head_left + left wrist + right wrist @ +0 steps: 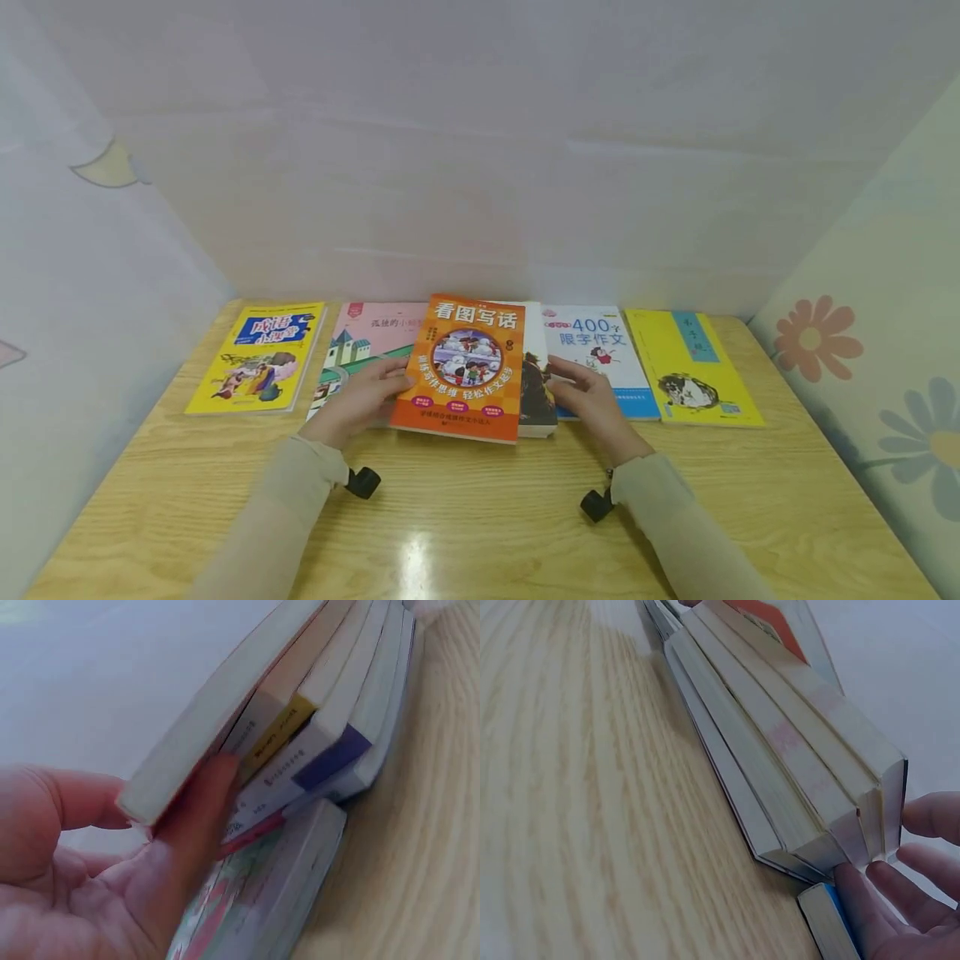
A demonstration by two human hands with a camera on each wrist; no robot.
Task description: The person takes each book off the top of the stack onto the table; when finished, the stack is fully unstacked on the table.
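At the bottom of the frame my pale sleeves (258, 521) are lying over the wooden table (480, 517), a black device (363, 482) showing beside my left cuff and another (597, 505) beside my right. My left hand (365, 402), left of centre, is pinching the left edge of the orange book (461, 358), fingers clamped on it. That book is sitting slantwise in the centre, tilting above a stack of books (540, 387). My right hand (590, 402), right of centre, is touching the stack's right edge with its fingers apart; I cannot tell whether they are gripping. Left of the stack a pink book (360, 333) is lying partly behind my left hand; to the right, a white-and-blue book (607, 350) is lying behind my right. Yellow books are lying centre left (258, 358) and centre right (693, 367). A pale backdrop (480, 167) is filling the upper frame.
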